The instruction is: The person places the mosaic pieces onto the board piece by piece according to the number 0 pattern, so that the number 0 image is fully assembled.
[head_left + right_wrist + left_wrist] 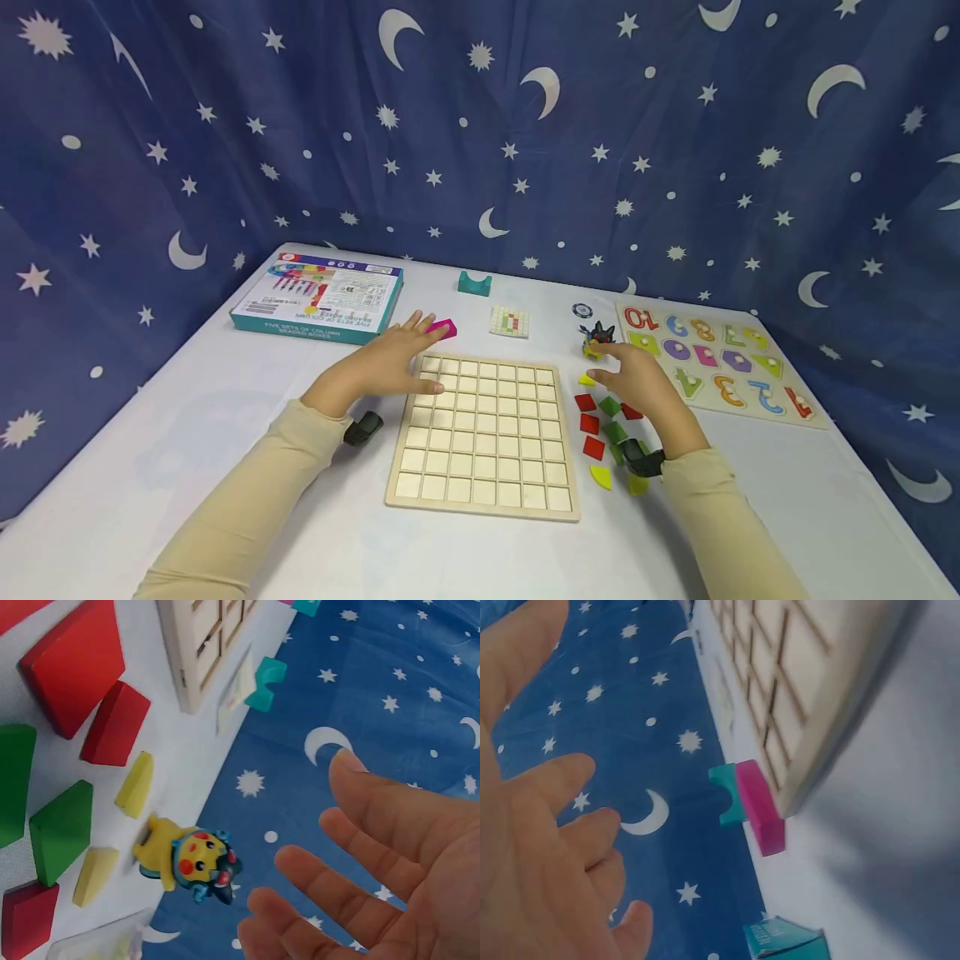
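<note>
Your hands apart, both empty, fingers spread. Left hand (390, 362) over grid board (487, 433) corner; right hand (641, 379) above yellow piece (587, 380). Likely pick-up stage; next, pinch it.

Both forearms in beige sleeves reach forward, the left hand (390, 360) flat with fingers spread and straight, the right hand (643, 379) palm-down with fingers loosely extended, holding nothing.
</note>
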`<state>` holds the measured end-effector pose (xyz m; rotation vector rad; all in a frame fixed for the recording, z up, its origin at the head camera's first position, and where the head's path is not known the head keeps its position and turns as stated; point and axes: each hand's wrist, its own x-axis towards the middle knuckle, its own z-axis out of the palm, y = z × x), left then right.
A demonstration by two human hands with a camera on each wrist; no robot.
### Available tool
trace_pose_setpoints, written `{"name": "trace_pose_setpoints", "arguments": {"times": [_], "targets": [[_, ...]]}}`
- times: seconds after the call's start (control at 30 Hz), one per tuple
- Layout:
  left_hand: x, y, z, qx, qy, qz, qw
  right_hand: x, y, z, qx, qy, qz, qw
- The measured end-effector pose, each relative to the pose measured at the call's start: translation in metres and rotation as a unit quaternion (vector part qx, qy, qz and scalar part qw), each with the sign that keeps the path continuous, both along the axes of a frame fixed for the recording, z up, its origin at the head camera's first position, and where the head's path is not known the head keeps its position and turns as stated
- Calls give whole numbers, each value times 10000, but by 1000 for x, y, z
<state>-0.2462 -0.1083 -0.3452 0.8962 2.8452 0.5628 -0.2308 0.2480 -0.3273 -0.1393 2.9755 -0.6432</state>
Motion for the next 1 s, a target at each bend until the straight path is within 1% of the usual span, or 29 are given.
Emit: {"name": "trace_pose_setpoints", "arguments": {"times": [0.13,0.27,0.4,0.5,0.7,0.83,0.9,1.0], "targets": [[-2,2,-6,-198,-43,-124,9997,-9,2,-4,50,-143,9,9999],[-2,4,-13,-366,-101,-268,9989,-16,4,-8,37,-308,146,9994],[1,7,-16,-391,-354,-289,9982,-21,5,-15,38,-523,315,9981],[4,8,-18,-350,-598,-341,9970,-24,6,-19,43,-558,381,9977],[8,7,-24,-388,-820,-494,9947,-30,5,-23,96,-628,370,9973],[9,6,-27,-509,-1025,-441,9925,-33,5,-24,157,-673,302,9972],[9,6,-28,-545,-1168,-376,9909,-35,4,-25,204,-669,304,9971],[9,6,-29,-627,-1283,-286,9893,-37,4,-26,295,-666,328,9968]]}}
